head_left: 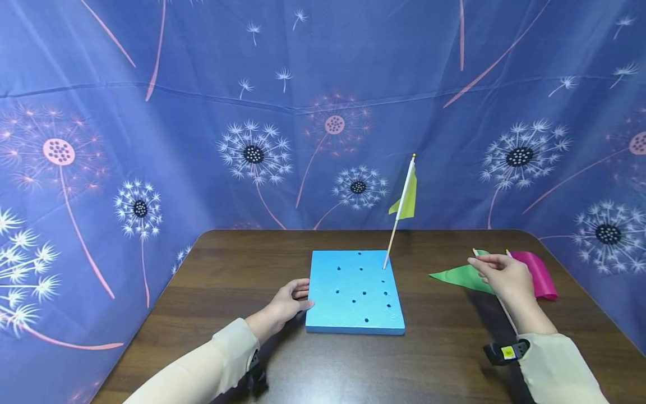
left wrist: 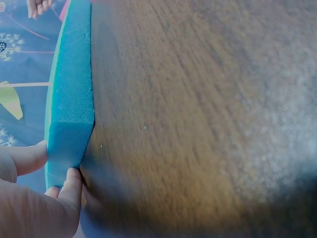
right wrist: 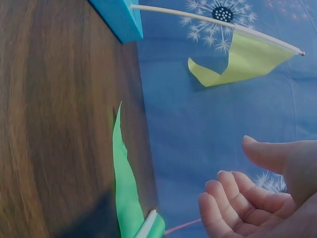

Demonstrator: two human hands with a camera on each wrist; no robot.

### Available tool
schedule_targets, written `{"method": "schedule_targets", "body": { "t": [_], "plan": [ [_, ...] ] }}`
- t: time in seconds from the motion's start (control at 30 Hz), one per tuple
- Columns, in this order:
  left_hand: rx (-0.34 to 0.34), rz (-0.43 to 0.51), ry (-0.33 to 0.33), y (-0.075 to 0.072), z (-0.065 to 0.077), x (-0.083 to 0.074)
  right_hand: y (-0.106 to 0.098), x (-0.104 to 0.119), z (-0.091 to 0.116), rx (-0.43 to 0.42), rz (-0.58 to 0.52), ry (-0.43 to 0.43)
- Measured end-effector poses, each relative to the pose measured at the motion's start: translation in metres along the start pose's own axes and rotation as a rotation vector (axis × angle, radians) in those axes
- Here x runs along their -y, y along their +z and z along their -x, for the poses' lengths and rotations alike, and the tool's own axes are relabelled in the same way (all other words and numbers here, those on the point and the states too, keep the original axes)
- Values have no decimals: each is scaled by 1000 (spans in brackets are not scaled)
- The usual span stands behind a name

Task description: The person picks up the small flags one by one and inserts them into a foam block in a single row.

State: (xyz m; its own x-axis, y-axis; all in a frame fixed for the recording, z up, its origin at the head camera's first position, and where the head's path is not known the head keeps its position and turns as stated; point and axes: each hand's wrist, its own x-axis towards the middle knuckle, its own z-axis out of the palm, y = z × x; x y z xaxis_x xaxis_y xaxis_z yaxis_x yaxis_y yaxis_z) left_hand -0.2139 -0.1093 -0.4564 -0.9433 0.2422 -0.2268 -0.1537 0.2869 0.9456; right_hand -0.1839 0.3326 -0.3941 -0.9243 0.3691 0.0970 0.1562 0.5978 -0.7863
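Note:
A light blue board (head_left: 348, 308) with several small holes lies flat on the table. My left hand (head_left: 284, 307) rests against its left side, thumb at the upper edge and fingers low on the side in the left wrist view. From the board's far right part rises a small yellow-green flag (head_left: 410, 196) on a thin stick, tilted right. My right hand (head_left: 512, 283) is raised at the right, above a green flag (head_left: 459, 276). Loosely bent fingers with the thumb apart, and nothing between them, show in the right wrist view (right wrist: 262, 198).
Beside the green flag, a pink flag (head_left: 536, 275) lies toward the right edge of the brown wooden table (head_left: 242, 269). A blue cloth (head_left: 202, 112) with dandelion prints hangs behind the table. Each wrist wears a dark strap.

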Motion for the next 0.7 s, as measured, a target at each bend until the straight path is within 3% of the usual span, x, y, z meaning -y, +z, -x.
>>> {"method": "schedule_targets", "body": {
  "t": [0.7],
  "plan": [
    [-14, -4, -15, 0, -1, -2, -29, -32, 3, 72, 145, 84]
  ]
}}
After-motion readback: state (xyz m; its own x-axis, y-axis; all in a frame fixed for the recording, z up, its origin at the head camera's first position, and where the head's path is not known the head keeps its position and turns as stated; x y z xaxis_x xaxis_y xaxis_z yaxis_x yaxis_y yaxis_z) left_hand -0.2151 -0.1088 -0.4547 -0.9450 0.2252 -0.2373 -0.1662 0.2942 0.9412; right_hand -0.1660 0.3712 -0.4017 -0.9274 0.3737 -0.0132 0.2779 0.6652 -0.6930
